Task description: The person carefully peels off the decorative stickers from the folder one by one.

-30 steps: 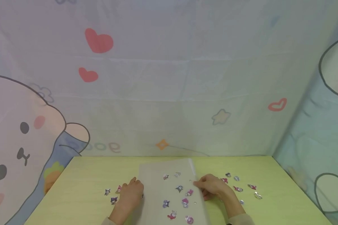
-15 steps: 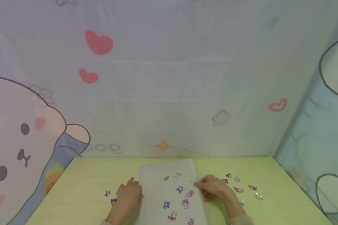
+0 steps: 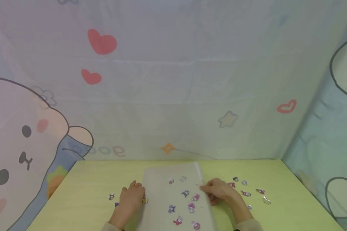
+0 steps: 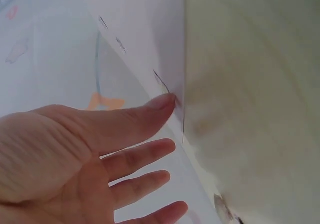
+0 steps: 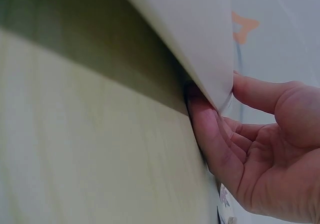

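Note:
A white sheet (image 3: 159,189) with several cartoon character stickers (image 3: 191,208) scattered over its right part lies in the middle of the table. My right hand (image 3: 218,190) pinches its right edge; in the right wrist view the thumb (image 5: 260,90) is on top, a finger is underneath, and the sheet (image 5: 200,39) curves up off the tabletop. At the left edge is my left hand (image 3: 131,196). The left wrist view has its thumb (image 4: 132,125) at the sheet's edge and the other visible fingers extended. A yellow sticker (image 3: 145,201) shows beside that hand.
Loose stickers (image 3: 245,193) lie on the yellow table (image 3: 277,173) right of my right hand. Left of my left hand are further stickers (image 3: 111,196), partly covered by it. A printed curtain (image 3: 173,80) hangs behind the table.
My left hand has shifted slightly, covering a pink sticker on its left and uncovering the yellow one by the sheet. The right hand keeps its hold on the sheet's edge.

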